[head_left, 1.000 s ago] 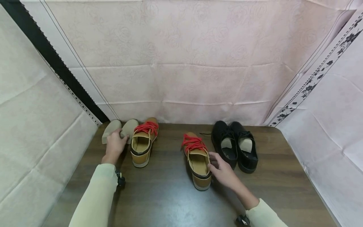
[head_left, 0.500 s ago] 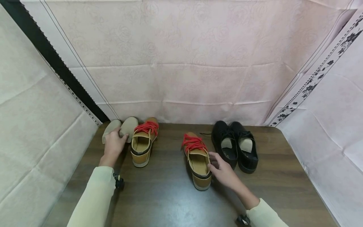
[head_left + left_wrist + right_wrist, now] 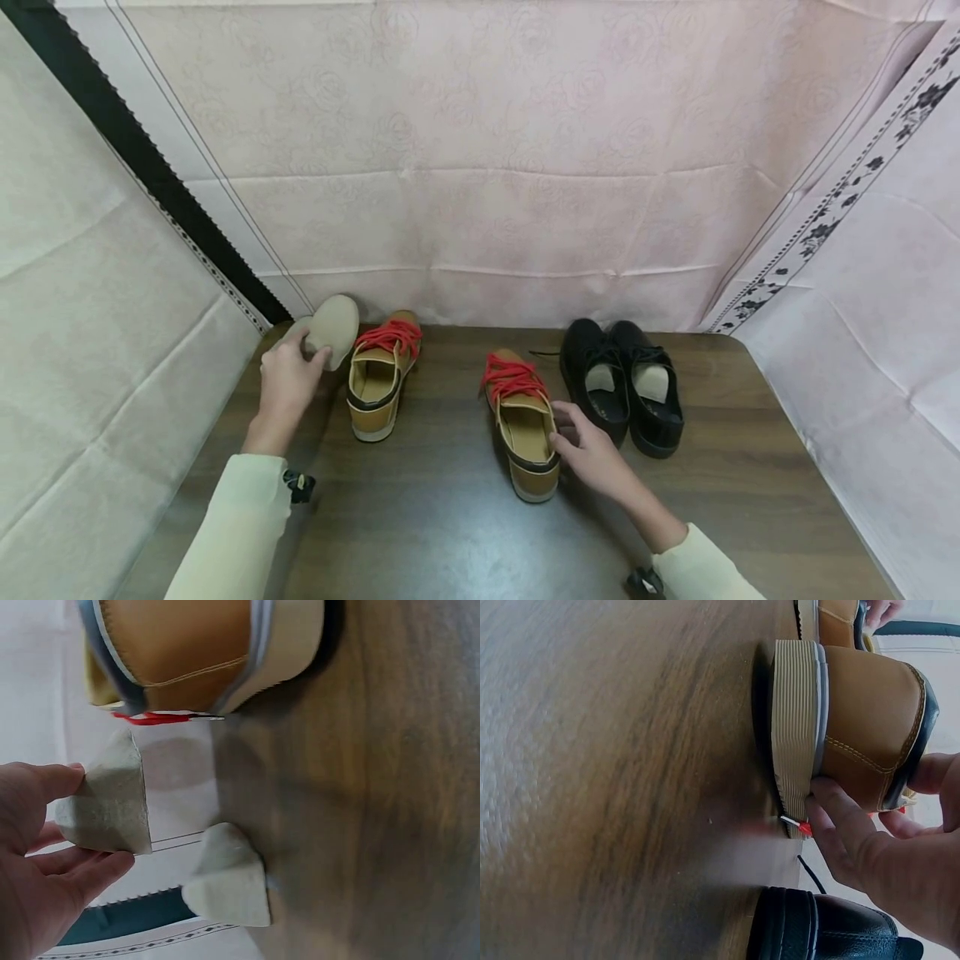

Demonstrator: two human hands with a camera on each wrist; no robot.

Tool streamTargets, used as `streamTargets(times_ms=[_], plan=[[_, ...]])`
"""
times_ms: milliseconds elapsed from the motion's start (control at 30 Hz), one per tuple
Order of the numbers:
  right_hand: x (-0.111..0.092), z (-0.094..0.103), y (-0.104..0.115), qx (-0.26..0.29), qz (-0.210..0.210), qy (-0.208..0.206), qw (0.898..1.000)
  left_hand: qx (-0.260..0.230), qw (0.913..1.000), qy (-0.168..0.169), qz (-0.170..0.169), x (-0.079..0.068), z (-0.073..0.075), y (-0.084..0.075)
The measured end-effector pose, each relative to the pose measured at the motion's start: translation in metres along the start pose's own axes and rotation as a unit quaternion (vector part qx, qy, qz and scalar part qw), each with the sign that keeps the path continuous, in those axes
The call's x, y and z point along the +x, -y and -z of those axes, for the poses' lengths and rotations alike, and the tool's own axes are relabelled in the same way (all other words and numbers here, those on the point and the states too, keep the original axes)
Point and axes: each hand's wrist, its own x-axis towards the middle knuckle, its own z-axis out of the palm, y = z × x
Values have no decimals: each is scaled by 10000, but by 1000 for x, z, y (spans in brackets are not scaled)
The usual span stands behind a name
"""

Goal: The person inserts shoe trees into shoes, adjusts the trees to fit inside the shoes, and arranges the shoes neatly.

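My left hand [image 3: 288, 375] pinches a grey-beige toe-shaped shoe insert [image 3: 334, 327] between thumb and fingers; in the left wrist view that insert [image 3: 112, 801] is lifted off the table. A second shoe insert [image 3: 229, 885] stands on the table behind, mostly covered by the hand in the head view. Just right of them is a tan shoe [image 3: 375, 387] with red laces. Its mate, another tan shoe [image 3: 525, 425], stands mid-table, and my right hand [image 3: 588, 450] grips its right side, thumb at the collar and fingers along the side [image 3: 847, 802].
A pair of black lace-up shoes [image 3: 618, 387] stands to the right, pale inserts or insoles showing inside, a loose lace lying beside the left one. Patterned paper or cloth walls [image 3: 487, 233] rise behind and on both sides of the brown wooden tabletop [image 3: 420, 525].
My left hand has raised the right-hand insert off the table and moved it slightly left and up. My right hand and the shoe in it stay put.
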Motion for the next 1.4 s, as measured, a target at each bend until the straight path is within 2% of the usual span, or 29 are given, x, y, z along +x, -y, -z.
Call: streamTargets(times_ms=[267,567,767,933,1200,1400], plan=[[0,0,0,13,38,19,10000,-27,9991,-249,-346,-7,16,-12],[0,1,0,32,51,26,10000,58,9983,-94,-578,-20,34,-34],[0,0,0,89,25,37,10000,-54,9964,-99,-836,-31,43,-51],[1,0,-2,129,13,48,9999,-156,9949,75,-996,-41,48,-67],[2,1,-2,72,-17,59,10000,-246,9895,426,-1358,-53,46,-86],[1,2,-2,57,-17,68,10000,-249,9878,861,-1272,-63,44,-99]])
